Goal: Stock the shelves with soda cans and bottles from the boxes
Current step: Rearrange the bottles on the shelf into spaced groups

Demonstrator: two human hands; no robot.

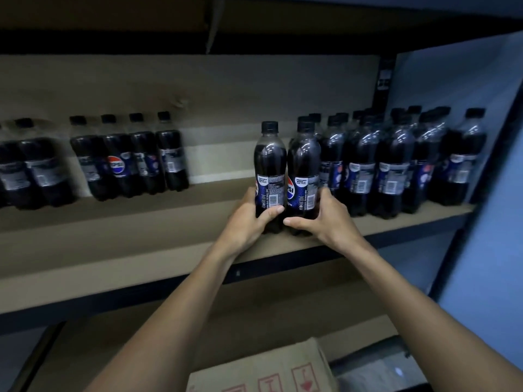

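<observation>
Gripping two soda bottles upright on the shelf (147,239), side by side and touching. Our left hand (249,219) wraps the left bottle (270,165), our right hand (325,219) the right bottle (303,168), just beside the stocked row (396,162)

One view only: head-worn, wide-angle, facing forward and slightly down into a shelving unit, near enough for outstretched arms to reach it. The shelf (127,250) crosses mid-frame, front edge rising toward the right. Forearms enter from the bottom edge. Left hand (246,222) on the left bottle (270,162) and right hand (328,219) on the right bottle (304,162) sit at frame centre. Upper shelf (141,42) at top, cardboard box (263,369) at bottom edge, blue wall (481,264) at right.
</observation>
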